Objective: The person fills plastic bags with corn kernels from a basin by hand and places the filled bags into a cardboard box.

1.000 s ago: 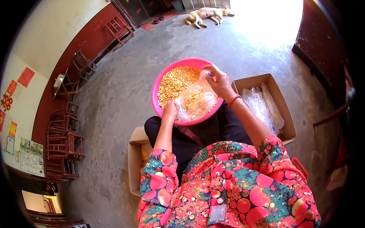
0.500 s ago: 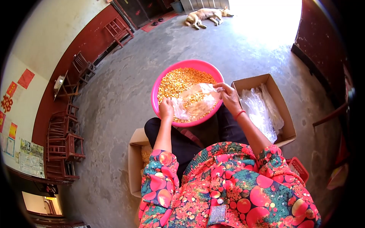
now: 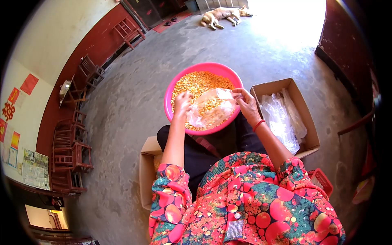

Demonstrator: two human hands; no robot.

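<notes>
A pink basin (image 3: 168, 101) full of yellow corn kernels (image 3: 198, 81) stands in front of my knees. On the kernels lies a clear plastic bag (image 3: 200, 119) with some corn in its middle. My right hand (image 3: 248, 105), with a red band at the wrist, pinches the bag's right edge over the basin rim. My left hand (image 3: 182, 103) hovers above the kernels just left of the bag, slightly blurred. Its fingers are curled together, and what they hold, if anything, is hidden.
At right stands an open cardboard box (image 3: 308, 118) of clear plastic bags (image 3: 277, 118). Another cardboard box (image 3: 146, 175) sits by my left leg, and a red basket (image 3: 321, 181) by my right side. A dog (image 3: 220, 17) lies on the floor ahead. Wooden chairs (image 3: 73, 157) line the left wall.
My left hand has come off the bag's left edge and moved up and slightly right, over the kernels. My right hand stays at the bag's right edge.
</notes>
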